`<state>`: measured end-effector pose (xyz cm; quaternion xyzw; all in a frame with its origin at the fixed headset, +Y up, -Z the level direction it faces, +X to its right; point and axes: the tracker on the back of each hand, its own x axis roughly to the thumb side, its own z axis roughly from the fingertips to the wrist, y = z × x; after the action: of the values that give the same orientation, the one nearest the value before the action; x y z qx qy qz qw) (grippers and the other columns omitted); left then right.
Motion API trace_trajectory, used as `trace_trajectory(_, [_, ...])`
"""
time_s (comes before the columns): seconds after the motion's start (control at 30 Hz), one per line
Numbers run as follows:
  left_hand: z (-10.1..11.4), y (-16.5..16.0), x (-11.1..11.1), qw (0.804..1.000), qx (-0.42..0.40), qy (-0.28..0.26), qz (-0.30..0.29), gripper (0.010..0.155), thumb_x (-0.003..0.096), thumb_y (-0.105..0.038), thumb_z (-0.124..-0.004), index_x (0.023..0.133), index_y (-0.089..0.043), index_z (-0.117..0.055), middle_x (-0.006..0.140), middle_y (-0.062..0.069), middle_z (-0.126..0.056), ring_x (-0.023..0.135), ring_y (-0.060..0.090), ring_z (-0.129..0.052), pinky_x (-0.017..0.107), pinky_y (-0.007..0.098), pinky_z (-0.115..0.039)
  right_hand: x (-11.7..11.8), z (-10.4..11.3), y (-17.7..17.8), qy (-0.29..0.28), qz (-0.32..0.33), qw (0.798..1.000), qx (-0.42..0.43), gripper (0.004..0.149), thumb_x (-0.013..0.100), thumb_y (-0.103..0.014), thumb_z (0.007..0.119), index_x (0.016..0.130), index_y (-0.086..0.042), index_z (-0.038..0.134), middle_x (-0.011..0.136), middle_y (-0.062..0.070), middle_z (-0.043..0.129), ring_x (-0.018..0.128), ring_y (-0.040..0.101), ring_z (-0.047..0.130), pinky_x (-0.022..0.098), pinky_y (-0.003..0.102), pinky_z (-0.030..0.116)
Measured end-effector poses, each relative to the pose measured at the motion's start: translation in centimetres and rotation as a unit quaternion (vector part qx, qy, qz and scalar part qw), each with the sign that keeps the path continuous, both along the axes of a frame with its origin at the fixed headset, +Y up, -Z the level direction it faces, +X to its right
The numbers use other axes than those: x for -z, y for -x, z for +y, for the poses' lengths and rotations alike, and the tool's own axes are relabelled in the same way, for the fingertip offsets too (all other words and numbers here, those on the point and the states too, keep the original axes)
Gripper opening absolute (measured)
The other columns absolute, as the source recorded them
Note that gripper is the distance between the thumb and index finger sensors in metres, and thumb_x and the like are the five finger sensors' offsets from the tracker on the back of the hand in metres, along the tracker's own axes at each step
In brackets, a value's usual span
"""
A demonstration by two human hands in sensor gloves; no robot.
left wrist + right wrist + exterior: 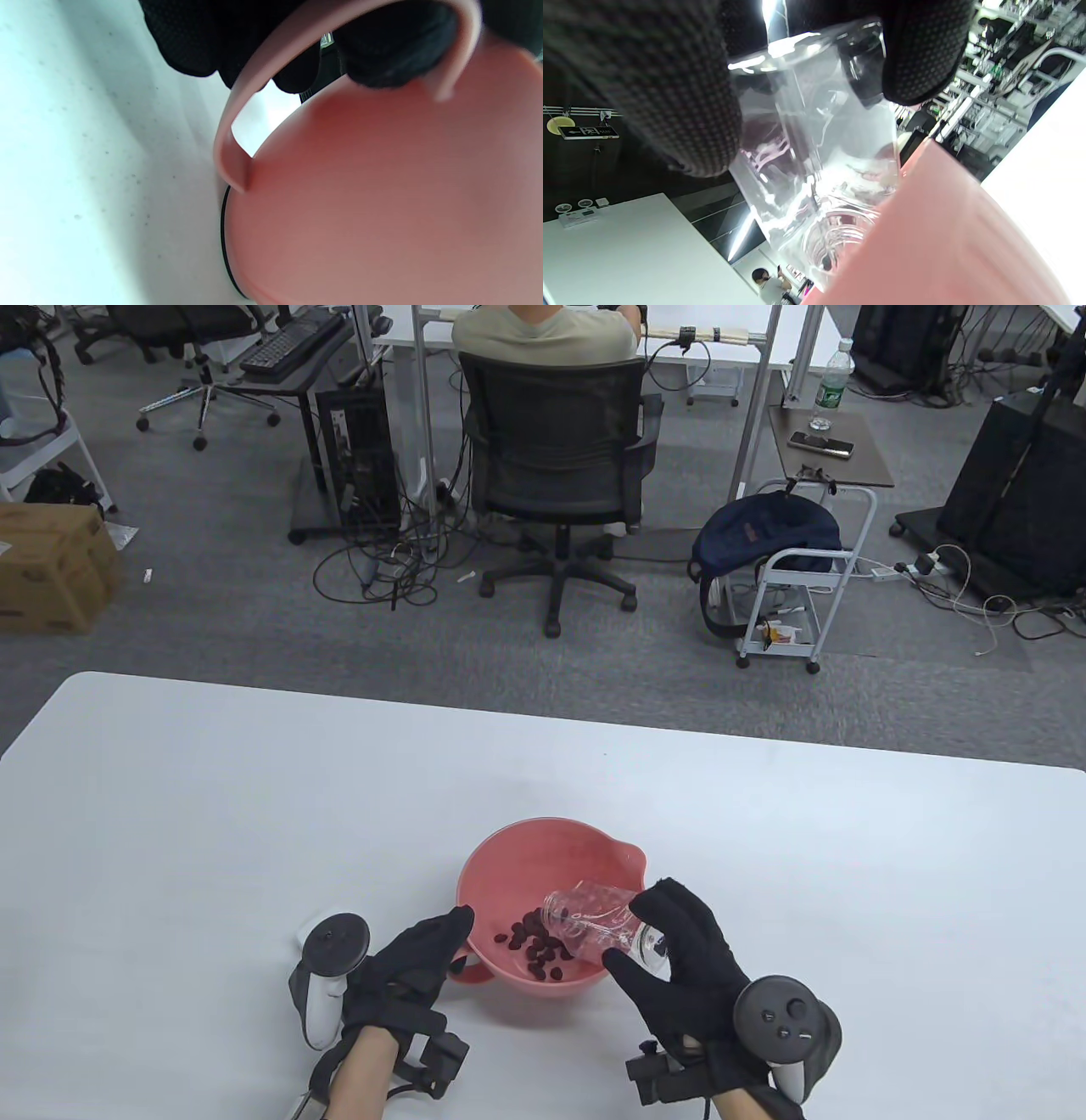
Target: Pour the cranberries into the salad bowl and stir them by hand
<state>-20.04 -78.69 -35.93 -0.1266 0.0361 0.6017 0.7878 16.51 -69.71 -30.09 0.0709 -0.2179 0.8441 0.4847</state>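
A pink salad bowl [509, 857] with a spout and a loop handle stands on the white table near its front edge. Dark red cranberries [536, 948] lie in its bottom. My right hand [670, 963] grips a clear glass jar [594, 918] tipped on its side over the bowl's right rim, mouth pointing left into the bowl, a few berries still near the mouth. My left hand [416, 963] holds the bowl's handle [237, 127] at the left rim, fingers [382, 55] curled through the loop. The jar [818, 140] fills the right wrist view above the bowl's wall [946, 237].
The white table [212, 814] spreads wide to the left, right and behind the bowl. Beyond its far edge are a person seated in an office chair [556, 458], a small cart [793, 585] with a backpack, and floor cables.
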Motion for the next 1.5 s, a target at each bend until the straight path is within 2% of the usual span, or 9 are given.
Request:
trace_trajectory(0.17, [0.0,0.0,0.0,1.0,0.0,0.0,-0.001,0.061,0.0438,-0.089,-0.073,0.055,-0.033,-0.093,0.111,-0.003,-0.077,0.101,0.031,-0.079,0.074,0.045,-0.07,0.5,-0.2,-1.1,0.02,0.001,0.997,0.069,0.081,0.03,-0.044,0.112,0.092,-0.036,0.061,0.104,0.006,0.06,0.089,0.034,0.078,0.058,0.051,0.087])
trace_trajectory(0.37, [0.0,-0.1,0.0,1.0,-0.003,0.001,-0.001,0.061,0.0438,-0.09,-0.073,0.055,-0.034,-0.093,0.111,-0.003,-0.077,0.101,0.031,-0.079,0.074,0.045,-0.071,0.8,-0.6,-2.3,0.052,-0.023,0.994,0.098,0.102,0.03,-0.029,0.114,0.102,-0.026,0.041,0.1,0.006,0.05,0.094,0.036,0.064,0.065,0.052,0.08])
trace_trajectory(0.67, [0.0,-0.1,0.0,1.0,-0.004,0.001,-0.001,0.061,0.0437,-0.09,-0.073,0.055,-0.034,-0.093,0.111,-0.003,-0.077,0.101,0.031,-0.079,0.074,0.045,-0.07,1.4,-1.6,-4.1,0.088,-0.068,0.984,0.14,0.09,0.033,-0.037,0.112,0.099,-0.017,0.054,0.102,0.015,0.059,0.092,0.04,0.076,0.066,0.054,0.073])
trace_trajectory(0.73, [0.0,-0.1,0.0,1.0,-0.004,0.001,-0.001,0.061,0.044,-0.09,-0.073,0.055,-0.034,-0.093,0.111,-0.003,-0.077,0.1,0.031,-0.079,0.074,0.045,-0.07,1.4,-1.8,-4.5,0.094,-0.085,0.981,0.146,0.089,0.033,-0.04,0.111,0.099,-0.018,0.055,0.104,0.013,0.066,0.093,0.04,0.075,0.064,0.06,0.073])
trace_trajectory(0.83, [0.0,-0.1,0.0,1.0,-0.004,0.001,-0.001,0.061,0.0439,-0.09,-0.073,0.055,-0.034,-0.093,0.111,-0.003,-0.077,0.1,0.031,-0.079,0.074,0.045,-0.071,1.5,-2.1,-5.2,0.1,-0.1,0.981,0.137,0.089,0.032,-0.046,0.111,0.099,-0.021,0.057,0.102,0.008,0.073,0.091,0.036,0.069,0.064,0.052,0.072])
trace_trajectory(0.97, [-0.1,-0.1,0.0,1.0,-0.005,0.002,-0.002,0.061,0.0438,-0.09,-0.073,0.054,-0.033,-0.093,0.111,-0.003,-0.077,0.1,0.031,-0.079,0.074,0.045,-0.07,1.8,-2.6,-5.4,0.112,-0.093,0.975,0.171,0.092,0.035,-0.044,0.107,0.101,-0.02,0.047,0.104,0.009,0.065,0.09,0.037,0.07,0.062,0.041,0.082])
trace_trajectory(1.1, [0.0,-0.1,0.0,1.0,-0.005,0.001,-0.002,0.061,0.0438,-0.09,-0.073,0.054,-0.033,-0.093,0.111,-0.003,-0.077,0.1,0.031,-0.079,0.074,0.045,-0.07,2.2,-3.2,-5.7,0.134,-0.087,0.971,0.18,0.1,0.037,-0.039,0.105,0.104,-0.019,0.032,0.105,0.013,0.051,0.092,0.039,0.073,0.064,0.045,0.083])
trace_trajectory(1.2, [0.0,-0.1,0.0,1.0,-0.004,0.001,-0.001,0.06,0.0438,-0.089,-0.073,0.054,-0.034,-0.093,0.111,-0.003,-0.077,0.1,0.031,-0.079,0.074,0.045,-0.071,2.4,-3.9,-6.1,0.155,-0.095,0.966,0.182,0.098,0.037,-0.038,0.106,0.104,-0.023,0.036,0.104,0.014,0.049,0.092,0.039,0.074,0.064,0.044,0.083])
trace_trajectory(1.5, [-0.1,-0.1,0.0,1.0,-0.003,0.0,-0.001,0.06,0.044,-0.089,-0.073,0.055,-0.033,-0.093,0.111,-0.003,-0.077,0.1,0.031,-0.079,0.074,0.045,-0.071,2.9,-6.0,-7.7,0.235,-0.148,0.954,0.111,0.094,0.031,-0.043,0.112,0.102,-0.024,0.053,0.099,0.01,0.072,0.096,0.037,0.076,0.068,0.054,0.072])
